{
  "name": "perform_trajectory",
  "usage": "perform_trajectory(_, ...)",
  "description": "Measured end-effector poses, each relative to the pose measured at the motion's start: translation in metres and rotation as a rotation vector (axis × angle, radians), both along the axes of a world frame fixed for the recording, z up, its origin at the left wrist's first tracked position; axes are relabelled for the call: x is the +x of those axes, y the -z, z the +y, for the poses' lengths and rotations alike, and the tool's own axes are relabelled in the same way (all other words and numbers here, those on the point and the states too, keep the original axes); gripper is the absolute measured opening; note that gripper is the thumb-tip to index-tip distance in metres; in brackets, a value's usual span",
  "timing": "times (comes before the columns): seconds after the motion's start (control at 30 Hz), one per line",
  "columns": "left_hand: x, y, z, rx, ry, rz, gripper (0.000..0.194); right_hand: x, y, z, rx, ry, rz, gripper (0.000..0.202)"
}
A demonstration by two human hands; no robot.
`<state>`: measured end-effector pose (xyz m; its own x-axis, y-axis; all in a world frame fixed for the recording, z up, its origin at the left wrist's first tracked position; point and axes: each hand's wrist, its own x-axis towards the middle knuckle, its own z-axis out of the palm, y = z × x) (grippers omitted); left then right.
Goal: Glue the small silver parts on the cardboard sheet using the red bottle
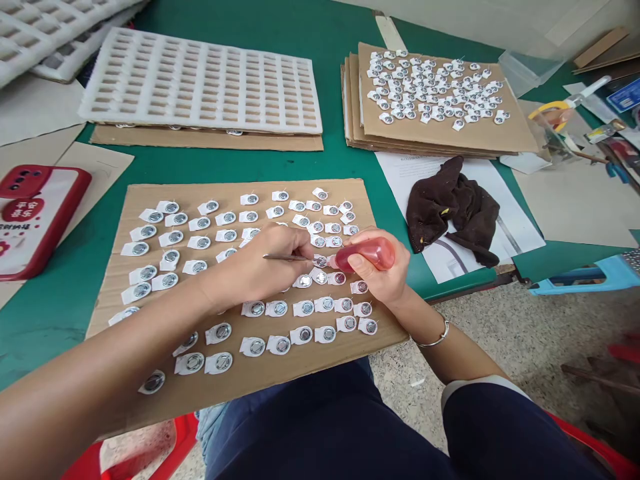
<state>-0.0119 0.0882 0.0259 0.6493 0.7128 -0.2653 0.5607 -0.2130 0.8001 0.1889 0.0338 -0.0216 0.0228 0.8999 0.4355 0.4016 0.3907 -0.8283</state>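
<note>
A brown cardboard sheet (280,368) lies at the front of the table, bearing many small round metallic parts on white tabs. My right hand (387,273) is wrapped round a translucent red squeeze bottle (373,253), its tip pointing left at one small part (320,261) near the sheet's right side. From the left, my left hand (280,260) reaches across the sheet and pinches a thin metal tool (281,257), its tip close to the same part. Whether the bottle's tip touches the part I cannot tell.
Behind the sheet are a white foam tray (200,83) on cardboard and a cardboard stack (445,139) with many similar parts. A dark cloth (453,210) lies on papers at right, beyond it scissors (555,113). A red-cased phone (40,220) is at far left.
</note>
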Motion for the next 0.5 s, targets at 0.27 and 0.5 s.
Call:
perform_trajectory(0.27, 0.001, -0.004, -0.001, -0.038, -0.022, 0.014, 0.011, -0.001, -0.002, 0.000, 0.004, -0.013, 0.019, 0.019)
perform_trajectory(0.5, -0.003, -0.001, -0.001, -0.046, -0.040, 0.023, 0.013, 0.010, 0.009, 0.011, -0.056, 0.044, 0.559, 0.016)
